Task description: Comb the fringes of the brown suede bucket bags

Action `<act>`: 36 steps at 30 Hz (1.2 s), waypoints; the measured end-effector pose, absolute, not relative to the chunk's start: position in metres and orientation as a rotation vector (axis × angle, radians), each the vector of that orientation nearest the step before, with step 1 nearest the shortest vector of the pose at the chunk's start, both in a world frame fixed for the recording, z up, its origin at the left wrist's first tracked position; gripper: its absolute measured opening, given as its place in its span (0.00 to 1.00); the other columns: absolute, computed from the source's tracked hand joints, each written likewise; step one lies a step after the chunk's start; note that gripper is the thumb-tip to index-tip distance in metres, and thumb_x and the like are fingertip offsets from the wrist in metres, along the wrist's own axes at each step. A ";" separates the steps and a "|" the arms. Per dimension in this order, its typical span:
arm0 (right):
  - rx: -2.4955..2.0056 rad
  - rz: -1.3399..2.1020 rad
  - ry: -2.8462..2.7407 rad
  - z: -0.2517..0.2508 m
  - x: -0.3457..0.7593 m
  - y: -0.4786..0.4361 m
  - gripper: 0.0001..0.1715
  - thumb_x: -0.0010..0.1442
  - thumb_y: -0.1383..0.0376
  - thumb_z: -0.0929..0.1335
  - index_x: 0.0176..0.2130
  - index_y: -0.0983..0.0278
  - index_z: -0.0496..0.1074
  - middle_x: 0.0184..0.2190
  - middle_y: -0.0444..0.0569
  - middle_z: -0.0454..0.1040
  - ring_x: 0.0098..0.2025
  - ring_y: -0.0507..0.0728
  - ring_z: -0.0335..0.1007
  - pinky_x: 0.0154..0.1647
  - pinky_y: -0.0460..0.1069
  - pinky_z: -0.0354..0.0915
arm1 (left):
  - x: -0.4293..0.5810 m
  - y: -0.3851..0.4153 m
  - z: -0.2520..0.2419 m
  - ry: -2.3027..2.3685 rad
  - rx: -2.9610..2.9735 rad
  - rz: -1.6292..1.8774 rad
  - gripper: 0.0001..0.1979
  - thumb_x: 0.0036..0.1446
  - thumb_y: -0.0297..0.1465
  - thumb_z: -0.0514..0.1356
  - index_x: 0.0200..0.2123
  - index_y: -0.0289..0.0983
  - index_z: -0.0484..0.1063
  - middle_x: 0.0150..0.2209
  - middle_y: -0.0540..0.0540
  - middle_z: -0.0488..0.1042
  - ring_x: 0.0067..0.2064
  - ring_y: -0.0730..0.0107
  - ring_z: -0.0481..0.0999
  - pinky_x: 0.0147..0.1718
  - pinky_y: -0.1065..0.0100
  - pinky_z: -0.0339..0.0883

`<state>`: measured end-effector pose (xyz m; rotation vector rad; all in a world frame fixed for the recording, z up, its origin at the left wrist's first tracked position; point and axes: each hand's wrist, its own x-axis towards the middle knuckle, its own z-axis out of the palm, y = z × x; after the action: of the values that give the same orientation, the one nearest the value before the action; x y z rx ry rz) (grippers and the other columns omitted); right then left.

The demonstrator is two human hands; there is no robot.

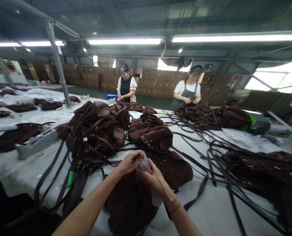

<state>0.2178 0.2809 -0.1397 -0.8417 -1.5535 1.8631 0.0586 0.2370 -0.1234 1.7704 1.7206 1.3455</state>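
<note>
My left hand [130,162] is closed in a pinch on a thin dark strip at the top of a small pale bottle [146,167]. My right hand [154,178], with a tan plaster on the wrist, wraps around that bottle from the right. Both hands hover over a dark brown suede bag [133,203] that lies flat at the table's near edge. What exactly the left fingers pinch is too small to make out.
A heap of brown bags [96,131] and loose straps [205,154] covers the white table [215,209]. A green pen [70,179] lies at the left, a grey tool [36,144] beyond it. Two people stand at the far side, handling bags.
</note>
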 end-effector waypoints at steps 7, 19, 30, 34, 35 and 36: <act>-0.777 2.038 -1.688 -0.155 0.199 0.249 0.19 0.50 0.60 0.72 0.41 0.67 0.71 0.14 0.33 0.61 0.12 0.45 0.48 0.11 0.40 0.45 | 0.063 0.248 -0.093 1.769 2.248 0.554 0.10 0.60 0.37 0.56 0.35 0.43 0.78 0.39 0.44 0.75 0.45 0.55 0.72 0.51 0.56 0.60; -0.508 2.736 -1.128 -0.132 0.216 0.243 0.29 0.45 0.42 0.75 0.24 0.62 0.66 0.07 0.31 0.52 0.10 0.42 0.34 0.09 0.41 0.37 | 0.023 0.239 -0.060 1.477 1.374 1.526 0.21 0.58 0.41 0.58 0.51 0.37 0.68 0.42 0.45 0.74 0.40 0.68 0.74 0.41 0.67 0.68; -0.468 2.430 -1.146 -0.112 0.224 0.268 0.39 0.48 0.48 0.76 0.55 0.57 0.69 0.11 0.32 0.62 0.10 0.43 0.40 0.10 0.38 0.42 | 0.093 0.195 -0.139 1.054 1.331 1.178 0.21 0.39 0.22 0.62 0.42 0.38 0.74 0.40 0.50 0.78 0.43 0.62 0.76 0.45 0.66 0.69; -0.523 2.419 -1.193 -0.123 0.228 0.266 0.48 0.51 0.48 0.75 0.64 0.56 0.58 0.11 0.31 0.61 0.09 0.43 0.39 0.09 0.38 0.42 | 0.109 0.216 -0.160 1.632 1.256 1.291 0.08 0.53 0.28 0.56 0.32 0.37 0.76 0.34 0.46 0.79 0.38 0.63 0.77 0.39 0.67 0.70; -0.543 2.420 -1.213 -0.129 0.227 0.263 0.48 0.52 0.47 0.74 0.64 0.57 0.58 0.11 0.32 0.61 0.09 0.44 0.39 0.08 0.38 0.43 | 0.112 0.221 -0.166 1.813 1.189 1.299 0.09 0.54 0.29 0.55 0.33 0.38 0.76 0.33 0.45 0.80 0.38 0.62 0.78 0.40 0.66 0.70; -0.582 2.412 -1.233 -0.137 0.226 0.260 0.48 0.52 0.46 0.74 0.64 0.58 0.58 0.10 0.32 0.60 0.09 0.44 0.40 0.08 0.38 0.43 | 0.113 0.225 -0.173 1.948 1.128 1.282 0.10 0.55 0.30 0.56 0.35 0.38 0.77 0.34 0.45 0.80 0.39 0.60 0.78 0.41 0.65 0.70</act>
<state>0.2256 0.2602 -0.1370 -0.5817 -1.2332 2.4121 0.1133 0.2253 -0.1728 1.1284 1.9476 1.2824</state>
